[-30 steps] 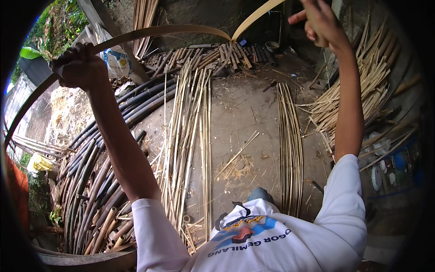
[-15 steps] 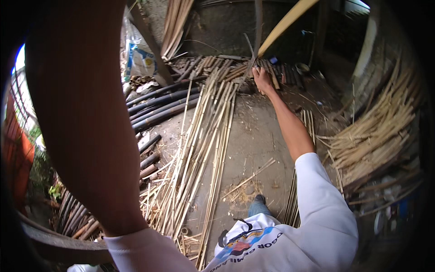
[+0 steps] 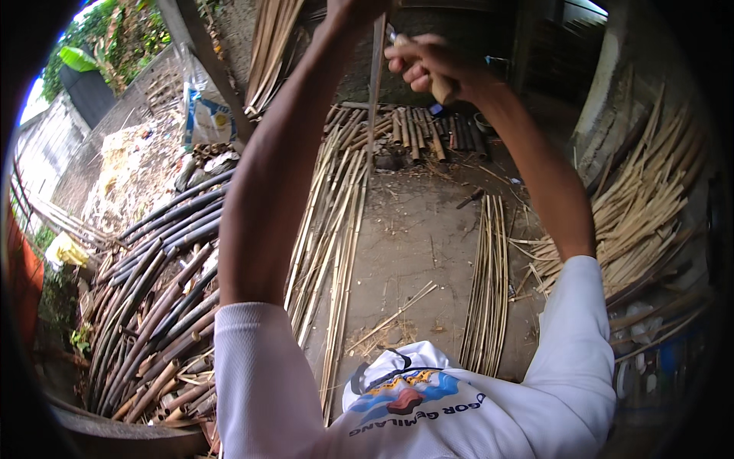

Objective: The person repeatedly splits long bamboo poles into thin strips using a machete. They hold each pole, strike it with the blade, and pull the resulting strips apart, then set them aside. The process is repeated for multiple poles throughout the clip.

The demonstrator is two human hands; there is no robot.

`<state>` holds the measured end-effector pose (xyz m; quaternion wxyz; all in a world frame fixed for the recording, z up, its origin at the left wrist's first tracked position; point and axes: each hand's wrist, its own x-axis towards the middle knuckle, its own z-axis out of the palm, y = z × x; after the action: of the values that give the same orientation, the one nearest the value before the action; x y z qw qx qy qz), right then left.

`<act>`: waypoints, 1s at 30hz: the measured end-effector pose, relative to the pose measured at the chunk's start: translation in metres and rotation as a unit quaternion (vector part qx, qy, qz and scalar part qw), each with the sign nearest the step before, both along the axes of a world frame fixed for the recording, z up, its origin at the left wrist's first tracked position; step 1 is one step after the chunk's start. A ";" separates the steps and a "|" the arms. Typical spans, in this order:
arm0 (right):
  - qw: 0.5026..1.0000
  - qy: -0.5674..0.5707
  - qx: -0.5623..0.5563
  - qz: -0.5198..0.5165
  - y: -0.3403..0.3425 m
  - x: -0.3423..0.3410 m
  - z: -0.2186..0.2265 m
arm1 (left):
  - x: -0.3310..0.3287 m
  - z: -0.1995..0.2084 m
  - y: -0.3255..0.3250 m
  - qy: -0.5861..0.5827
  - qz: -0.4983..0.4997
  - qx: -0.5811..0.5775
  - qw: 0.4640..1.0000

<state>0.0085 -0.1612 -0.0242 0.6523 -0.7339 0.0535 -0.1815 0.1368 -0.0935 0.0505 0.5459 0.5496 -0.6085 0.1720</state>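
Observation:
High in the head view, my right hand (image 3: 432, 61) is closed round the pale wooden handle (image 3: 443, 89) of a knife. A short bit of its metal (image 3: 391, 32) shows beyond the fingers. My left hand (image 3: 358, 8) is raised beside it, mostly cut off by the top edge, so its fingers and anything in them are hidden. Just below the left hand a long, thin upright strip (image 3: 375, 84) runs down toward the floor. Whether the left hand touches this strip I cannot tell.
Long split bamboo strips (image 3: 329, 229) lie left of centre on the concrete floor; a smaller bundle (image 3: 487, 283) lies right. Dark bamboo poles (image 3: 153, 306) pile up at left. Cut pieces (image 3: 417, 130) line the back wall. A heap of pale strips (image 3: 634, 206) stands at right.
My right hand has risen and come nearer, the knife handle now showing. My left arm has swung from the left side toward the top centre. The broad yellow strip at the top is out of sight.

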 end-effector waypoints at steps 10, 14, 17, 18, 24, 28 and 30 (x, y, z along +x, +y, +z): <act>0.795 -0.033 -0.524 -0.304 -0.021 -0.051 0.040 | -0.069 0.061 -0.062 0.022 -0.096 -0.151 0.984; 0.939 -0.132 -0.103 -0.301 -0.005 -0.057 0.039 | -0.096 0.048 -0.058 0.048 -0.179 -0.140 0.973; 0.919 -0.177 -0.053 -0.349 -0.007 -0.042 0.015 | -0.080 0.035 -0.064 0.056 -0.200 -0.117 0.971; 0.918 -0.179 -0.055 -0.350 -0.006 -0.046 0.007 | -0.081 0.027 -0.068 0.077 -0.250 -0.137 0.955; 0.896 -0.237 -0.049 -0.373 -0.038 -0.066 -0.024 | -0.069 0.025 -0.067 0.028 -0.121 -0.098 0.987; 0.854 -0.291 0.054 -0.428 -0.087 -0.164 -0.085 | 0.046 0.028 -0.054 0.080 -0.290 -0.154 0.941; 0.860 -0.302 0.090 -0.401 -0.110 -0.194 -0.106 | 0.064 0.013 -0.048 0.146 -0.316 -0.165 0.923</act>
<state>-0.1859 -0.2717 -0.1306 0.5709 -0.4963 0.1600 -0.6341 0.2010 -0.1415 0.0639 0.7375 0.2499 -0.6273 0.0066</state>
